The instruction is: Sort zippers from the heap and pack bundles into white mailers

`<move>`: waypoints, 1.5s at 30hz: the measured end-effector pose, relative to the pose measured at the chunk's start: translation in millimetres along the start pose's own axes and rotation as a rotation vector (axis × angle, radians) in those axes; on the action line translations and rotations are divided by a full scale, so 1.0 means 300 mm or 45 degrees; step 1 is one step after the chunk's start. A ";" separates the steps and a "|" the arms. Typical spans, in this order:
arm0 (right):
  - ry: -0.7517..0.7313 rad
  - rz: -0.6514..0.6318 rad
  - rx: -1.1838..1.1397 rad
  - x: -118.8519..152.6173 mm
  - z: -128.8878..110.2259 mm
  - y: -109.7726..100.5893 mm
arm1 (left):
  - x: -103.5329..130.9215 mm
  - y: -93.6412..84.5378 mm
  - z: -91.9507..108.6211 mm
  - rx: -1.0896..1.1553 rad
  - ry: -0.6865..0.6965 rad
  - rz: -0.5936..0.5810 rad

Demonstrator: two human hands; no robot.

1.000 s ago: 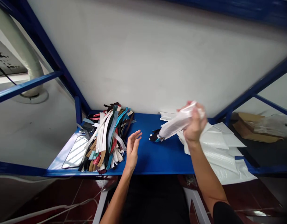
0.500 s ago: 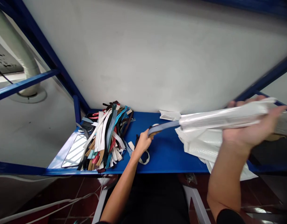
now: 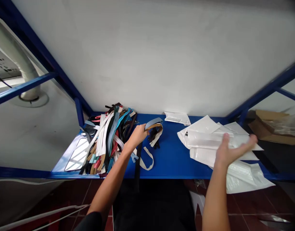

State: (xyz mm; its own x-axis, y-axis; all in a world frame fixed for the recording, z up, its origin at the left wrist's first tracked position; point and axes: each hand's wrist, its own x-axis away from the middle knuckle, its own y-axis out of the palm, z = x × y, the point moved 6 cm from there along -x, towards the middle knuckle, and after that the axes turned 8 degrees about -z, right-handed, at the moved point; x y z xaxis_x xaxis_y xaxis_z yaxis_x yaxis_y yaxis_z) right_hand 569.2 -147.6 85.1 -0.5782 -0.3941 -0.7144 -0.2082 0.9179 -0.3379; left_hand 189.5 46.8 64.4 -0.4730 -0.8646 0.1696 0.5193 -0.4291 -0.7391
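Observation:
My left hand (image 3: 139,134) is closed around a bunch of zipper strips (image 3: 155,125), grey-blue, tan, white and black, which curve over and hang down to its right. A large heap of multicoloured zippers (image 3: 111,134) lies left of that hand. White plastic mailer packages (image 3: 209,136) are spread over the right part of the table. Above them my right hand (image 3: 230,152) has its fingers spread, slightly blurred, with nothing held in it. A loose white strip (image 3: 147,162) and a black strip lie near the front edge.
A phone-like flat device (image 3: 77,154) lies at the table's left. One small white package (image 3: 177,117) rests by the wall. A cardboard box (image 3: 269,128) with clear plastic stands at the far right. Blue frame bars (image 3: 265,86) flank the blue table (image 3: 171,160).
My right hand has let go of the long white package, now among the others, and moved left and down. My left hand has moved slightly left and up; the strips now hang curved.

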 end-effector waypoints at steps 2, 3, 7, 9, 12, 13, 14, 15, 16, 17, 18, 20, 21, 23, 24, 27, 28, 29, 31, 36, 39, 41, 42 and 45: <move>-0.158 -0.464 -0.195 0.024 -0.200 0.157 | 0.018 -0.050 0.084 -0.361 0.012 -0.026; -0.242 -0.749 -0.279 0.053 -0.310 0.260 | 0.031 -0.073 0.128 -0.501 0.030 -0.034; -0.469 -1.340 -0.534 0.156 -0.629 0.619 | 0.118 -0.193 0.222 -0.735 0.056 -0.008; -0.574 -1.595 -0.459 0.179 -0.716 0.777 | 0.181 -0.291 0.183 -0.759 -0.104 0.115; -0.931 -1.560 -0.222 0.144 -0.869 0.946 | 0.298 -0.413 0.044 -0.687 -0.419 0.287; -1.049 -1.478 -0.187 0.131 -0.937 0.992 | 0.338 -0.433 -0.011 -0.640 -0.509 0.346; -1.147 -1.400 -0.177 0.126 -1.009 1.036 | 0.374 -0.441 -0.065 -0.596 -0.576 0.416; -1.216 -1.338 -0.175 0.132 -1.079 1.079 | 0.406 -0.437 -0.116 -0.567 -0.617 0.500; -1.275 -1.317 -0.166 0.154 -1.144 1.123 | 0.429 -0.421 -0.162 -0.556 -0.631 0.584; -1.329 -1.346 -0.151 0.190 -1.198 1.165 | 0.444 -0.396 -0.199 -0.573 -0.609 0.666; -1.369 -1.422 -0.126 0.237 -1.237 1.203 | 0.450 -0.365 -0.231 -0.601 -0.579 0.731; -1.403 -1.616 -0.067 0.331 -1.258 1.252 | 0.451 -0.292 -0.285 -0.570 -0.546 0.794; -1.400 -1.690 -0.056 0.361 -1.242 1.255 | 0.454 -0.260 -0.301 -0.516 -0.542 0.843; -1.364 -1.732 -0.090 0.366 -1.162 1.209 | 0.454 -0.195 -0.287 -0.435 -0.378 0.867; -1.345 -1.711 -0.136 0.342 -1.103 1.159 | 0.448 -0.152 -0.261 -0.413 -0.226 0.789; -1.143 -1.651 -0.174 0.206 -0.859 0.933 | 0.438 0.040 -0.169 -0.423 0.210 0.299; -1.031 -1.646 -0.132 0.162 -0.769 0.842 | 0.440 0.102 -0.156 -0.457 0.235 0.200; -0.907 -1.640 -0.074 0.129 -0.685 0.749 | 0.437 0.157 -0.153 -0.502 0.201 0.155; -0.707 -1.659 0.011 0.121 -0.556 0.572 | 0.421 0.245 -0.153 -0.589 0.113 0.139; -0.908 -1.988 -0.093 0.438 -0.501 0.355 | 0.343 0.335 -0.108 -0.713 0.197 0.248; -1.019 -1.848 -0.084 0.539 -0.499 0.367 | 0.282 0.320 -0.097 -0.622 0.185 0.286; -1.046 -1.743 -0.124 0.524 -0.489 0.382 | 0.241 0.308 -0.099 -0.474 0.148 0.260; -1.056 -1.712 -0.171 0.504 -0.485 0.385 | 0.224 0.304 -0.097 -0.396 0.139 0.234; -1.066 -1.723 -0.343 0.447 -0.482 0.386 | 0.203 0.297 -0.070 -0.184 0.144 0.167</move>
State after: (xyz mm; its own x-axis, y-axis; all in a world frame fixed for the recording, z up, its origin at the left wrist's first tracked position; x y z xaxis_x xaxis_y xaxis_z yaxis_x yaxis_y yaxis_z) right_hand 353.4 -87.4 38.8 0.6876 -0.7116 -0.1444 -0.3596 -0.1610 -0.9191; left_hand 191.9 -38.4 -4.8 -0.4892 -0.8722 -0.0022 0.4778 -0.2659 -0.8373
